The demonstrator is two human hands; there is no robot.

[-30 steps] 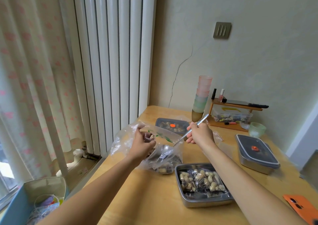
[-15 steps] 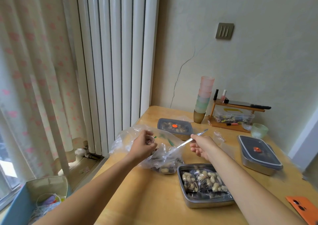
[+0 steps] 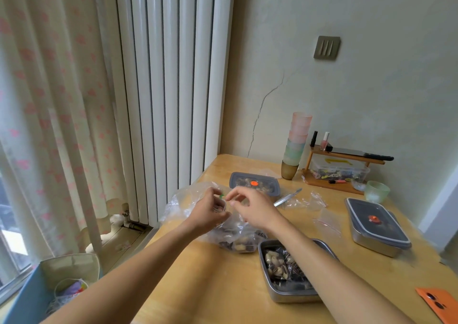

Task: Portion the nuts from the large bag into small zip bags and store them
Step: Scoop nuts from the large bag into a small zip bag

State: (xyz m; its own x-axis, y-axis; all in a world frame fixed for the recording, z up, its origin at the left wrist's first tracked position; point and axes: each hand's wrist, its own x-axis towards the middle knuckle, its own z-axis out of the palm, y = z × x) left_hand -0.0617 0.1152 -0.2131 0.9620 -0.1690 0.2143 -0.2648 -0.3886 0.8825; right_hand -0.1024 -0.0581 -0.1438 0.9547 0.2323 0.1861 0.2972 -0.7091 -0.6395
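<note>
Left grip (image 3: pixel 206 214) holds the small bag (image 3: pixel 221 206) over the large bag (image 3: pixel 182 201); right grip (image 3: pixel 257 208) pinches its mouth. I would press the zip end to end, bag upright.

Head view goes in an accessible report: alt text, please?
Left hand and right hand pinch a small bag over the large bag of nuts on a table. A spoon lies behind; a tray of filled bags sits nearby.

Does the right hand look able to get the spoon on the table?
Probably yes: the spoon lies just beyond the right hand with bare table between them, though its fingers seem busy pinching the zip bag and must let go first.
</note>
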